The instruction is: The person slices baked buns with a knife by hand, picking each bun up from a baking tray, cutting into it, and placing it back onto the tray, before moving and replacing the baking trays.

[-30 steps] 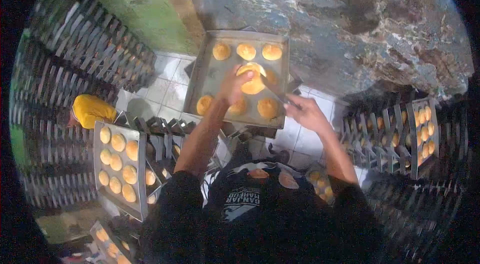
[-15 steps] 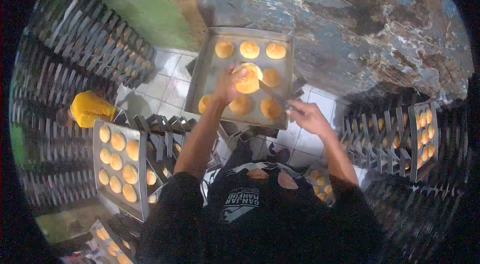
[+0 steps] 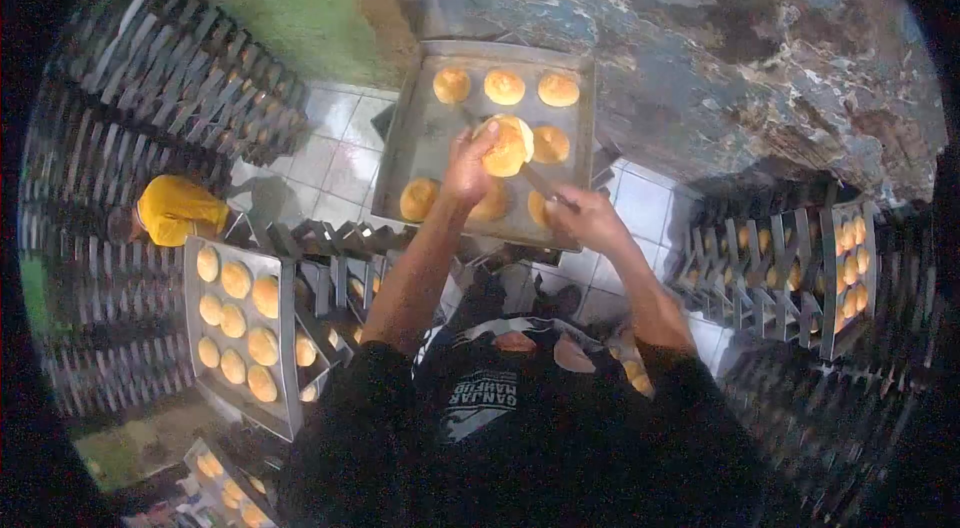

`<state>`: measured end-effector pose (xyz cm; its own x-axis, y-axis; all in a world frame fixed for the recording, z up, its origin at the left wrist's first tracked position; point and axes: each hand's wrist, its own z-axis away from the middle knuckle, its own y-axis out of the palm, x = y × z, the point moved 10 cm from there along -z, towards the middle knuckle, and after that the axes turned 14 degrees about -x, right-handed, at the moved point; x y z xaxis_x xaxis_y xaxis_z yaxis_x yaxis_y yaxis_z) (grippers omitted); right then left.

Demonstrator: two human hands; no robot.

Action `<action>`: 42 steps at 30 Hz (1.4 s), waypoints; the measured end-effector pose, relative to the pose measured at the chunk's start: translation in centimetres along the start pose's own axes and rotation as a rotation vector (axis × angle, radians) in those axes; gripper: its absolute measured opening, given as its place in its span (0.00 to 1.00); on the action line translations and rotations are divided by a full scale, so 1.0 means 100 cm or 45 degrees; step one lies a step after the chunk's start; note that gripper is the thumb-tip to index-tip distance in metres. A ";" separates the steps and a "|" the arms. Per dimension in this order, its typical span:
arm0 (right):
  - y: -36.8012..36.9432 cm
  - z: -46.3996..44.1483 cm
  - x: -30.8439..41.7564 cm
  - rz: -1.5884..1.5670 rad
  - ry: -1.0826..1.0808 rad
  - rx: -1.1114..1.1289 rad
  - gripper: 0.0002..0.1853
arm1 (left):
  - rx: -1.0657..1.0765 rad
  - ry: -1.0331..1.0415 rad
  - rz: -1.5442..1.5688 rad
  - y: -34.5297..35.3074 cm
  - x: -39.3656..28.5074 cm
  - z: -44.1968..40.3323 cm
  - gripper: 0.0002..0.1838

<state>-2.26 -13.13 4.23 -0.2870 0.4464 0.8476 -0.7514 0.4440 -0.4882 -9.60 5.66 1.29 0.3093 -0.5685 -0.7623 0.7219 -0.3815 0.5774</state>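
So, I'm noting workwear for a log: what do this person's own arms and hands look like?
Short black sleeves leave the forearms bare. The left hand and right hand show no gloves, and no watch or band is visible.

Middle tray (image 3: 425, 143), grey metal, carries buns (image 3: 504, 87). Seven seen lying directly on it: three in a row along its far edge, three along its near edge, partly covered, one toward its right side. Metal corners (image 3: 606, 156) poke out beneath it. White tiled floor (image 3: 640, 213) left and right of middle tray. Left tray (image 3: 289, 328): nine buns.
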 end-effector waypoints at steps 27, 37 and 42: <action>0.085 0.083 -0.162 -0.079 0.246 0.124 0.17 | -0.689 0.433 -1.194 -0.198 -0.045 -0.116 0.28; 0.063 0.113 -0.177 -0.125 0.751 -0.268 0.08 | -0.475 0.593 -1.976 -0.160 -0.016 -0.322 0.40; 0.061 0.099 -0.163 -0.466 0.546 -0.330 0.10 | -0.196 0.563 -2.084 -0.116 -0.018 -0.271 0.49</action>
<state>-8.06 -25.40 -10.51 0.2671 0.4782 0.8367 -0.5718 0.7775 -0.2618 -1.73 30.87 -11.98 -0.6463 0.5590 -0.5195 0.4775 -0.2349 -0.8467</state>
